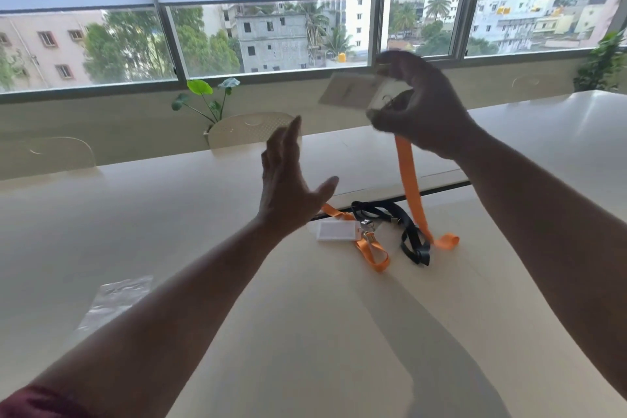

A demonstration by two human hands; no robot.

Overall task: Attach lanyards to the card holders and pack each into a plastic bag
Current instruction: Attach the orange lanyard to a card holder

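My right hand [420, 105] is raised above the table and grips a clear card holder [349, 90] together with the clip end of an orange lanyard [412, 187], whose strap hangs down to the table. My left hand [288, 187] is held up with straight fingers and holds nothing. On the table lie a second card holder [336, 231] clipped to another orange lanyard [371, 249], and a black lanyard [403, 227] beside it. A stack of clear plastic bags [115, 295] lies at the left.
The cream table [203, 214] stretches wide, with a seam and dark gap [441, 188] behind the lanyards. Chairs [249, 129] stand along the far side. Plants [207, 98] and a window lie beyond.
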